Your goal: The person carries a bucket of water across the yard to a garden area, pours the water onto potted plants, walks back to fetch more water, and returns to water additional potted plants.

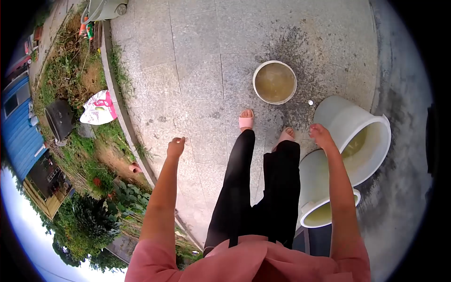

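My left hand (176,147) hangs over the paving at the left, its fingers curled in; a small pale spot shows at the fingers, and no held object can be made out. My right hand (321,136) is in front of the large pale tub, fingers loosely bent and a little apart, with nothing seen in it. Ahead of my feet stands a round white-rimmed bucket (275,82) of murky brownish liquid. A small white object (310,102) lies on the paving between this bucket and the large tub (339,113).
The large tub and a smaller tub (305,181) at the right hold yellowish liquid. A stone kerb (123,110) borders plants at the left, with a white and pink sack (97,109) and a black container (58,120). A pale green container (104,9) stands at the top left.
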`<state>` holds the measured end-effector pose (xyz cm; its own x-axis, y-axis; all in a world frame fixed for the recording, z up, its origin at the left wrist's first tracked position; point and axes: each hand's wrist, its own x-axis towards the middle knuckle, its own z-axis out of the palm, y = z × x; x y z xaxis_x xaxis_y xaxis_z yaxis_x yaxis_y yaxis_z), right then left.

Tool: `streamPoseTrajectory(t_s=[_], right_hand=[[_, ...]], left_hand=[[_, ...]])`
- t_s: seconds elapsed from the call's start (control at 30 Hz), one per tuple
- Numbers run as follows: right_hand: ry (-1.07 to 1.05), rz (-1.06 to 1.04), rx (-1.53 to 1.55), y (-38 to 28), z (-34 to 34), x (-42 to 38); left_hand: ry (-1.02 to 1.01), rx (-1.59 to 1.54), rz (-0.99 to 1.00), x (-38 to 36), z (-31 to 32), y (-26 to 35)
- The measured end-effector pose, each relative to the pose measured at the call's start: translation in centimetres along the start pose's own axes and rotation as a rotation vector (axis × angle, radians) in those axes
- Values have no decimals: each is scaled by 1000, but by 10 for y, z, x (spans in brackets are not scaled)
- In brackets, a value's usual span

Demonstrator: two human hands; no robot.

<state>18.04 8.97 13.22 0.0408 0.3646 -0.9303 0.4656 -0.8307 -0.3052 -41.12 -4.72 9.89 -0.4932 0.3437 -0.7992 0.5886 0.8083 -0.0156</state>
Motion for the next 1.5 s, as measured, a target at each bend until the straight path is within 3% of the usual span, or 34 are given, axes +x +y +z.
streamPoseTrajectory(t_s=[0.1,0.17,0.23,0.27,0.3,0.37,0.4,0.43,0.5,0.53,0.6,0.63,0.73,0.83,1.0,1.03,1.13,1.3,1.37,1.43,1.5], right_hand=[[6,-48,-51,0,0,76],[51,-139,-105,9,1,130],[49,-249,-61,5,3,184],[95,-243,-31,-12,9,196],[104,-214,-83,-9,7,226],[111,-167,-77,-21,12,264],[135,-178,-73,-6,5,295],[136,-134,-70,-16,15,303],[118,-48,-48,-30,16,299],[74,-15,-11,-38,20,297],[4,12,60,-32,24,308],[-16,8,90,-26,20,316],[-86,-63,189,-29,24,323],[-48,-69,168,-43,32,326],[-41,-63,76,-26,33,322],[-46,-47,97,-19,37,312],[-81,-63,142,-30,53,273],[-130,-25,88,-48,91,165],[-189,-34,110,-43,105,131],[-240,-26,117,-54,113,84],[-245,-37,77,-77,132,19]], left_hand=[[-80,-362,-47,19,71,13],[-317,-529,-116,5,112,79],[-428,-618,-11,13,176,133],[-407,-629,83,38,232,147],[-332,-712,65,42,257,186],[-246,-568,161,60,277,249],[-395,-915,16,82,299,268],[-346,-1062,108,91,305,286],[-142,-1294,-170,93,307,330],[-158,-1272,-128,95,315,333],[-156,-1223,-31,107,316,326],[-144,-1178,-78,112,323,324],[-293,-1490,83,111,320,313],[-490,-1563,-6,111,306,305],[-391,-1472,-120,95,283,296],[-316,-1504,-125,84,278,289],[-459,-1477,-251,61,257,266],[-286,-1501,-138,3,228,199],[-312,-1573,-138,-20,223,165],[-304,-1640,-166,-64,196,136],[-330,-1572,-212,-124,129,117]])
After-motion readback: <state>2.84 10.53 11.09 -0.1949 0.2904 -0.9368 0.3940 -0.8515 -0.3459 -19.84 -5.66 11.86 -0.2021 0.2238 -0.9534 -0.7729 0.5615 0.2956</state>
